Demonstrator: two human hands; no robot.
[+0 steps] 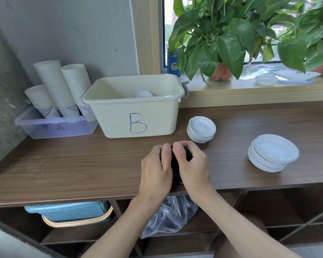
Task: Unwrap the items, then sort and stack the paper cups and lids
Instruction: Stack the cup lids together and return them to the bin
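Gripping black lids [175,164] with left hand [155,172] and right hand [192,164], fingers curled round them, at table [82,164] front edge. Bin B [138,116] behind, white lid stacks [201,129] to the right, plastic bag [172,216] below.

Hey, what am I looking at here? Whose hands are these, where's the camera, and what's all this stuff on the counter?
There is no machine here. One camera worn on a person's head looks down at their bare hands. The left hand and right hand both grip a black object, which is mostly hidden. A clear bag hangs beneath them. On the wooden counter stand a bin marked B, a tray of stacked cups, a middle lid stack and a right lid stack. A plant sits on the sill.
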